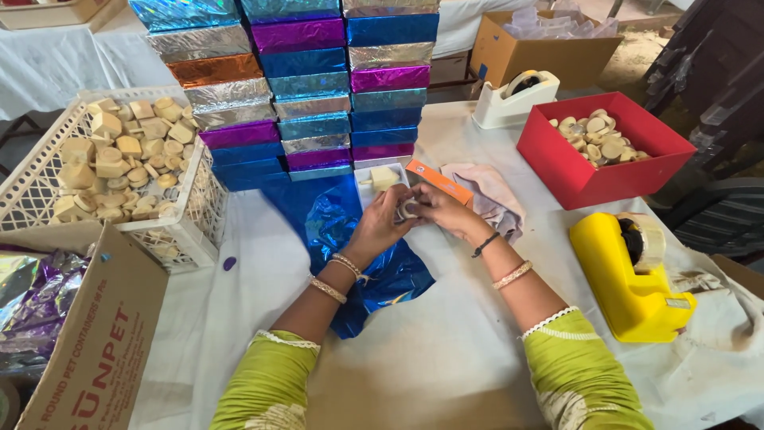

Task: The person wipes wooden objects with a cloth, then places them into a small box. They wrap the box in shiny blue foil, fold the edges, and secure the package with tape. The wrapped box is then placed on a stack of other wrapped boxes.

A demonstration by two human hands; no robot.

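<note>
Just above frame centre, a small round wooden piece [407,209] is pinched between both hands, left hand [380,227] curled on it from the left, right hand [442,210] closed on it from the right, equally near, blue foil sheet [334,223] underneath.

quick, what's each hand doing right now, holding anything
Left hand: closed around a small round object, over the blue foil sheet.
Right hand: fingers closed on the same small round object from the other side.
</note>
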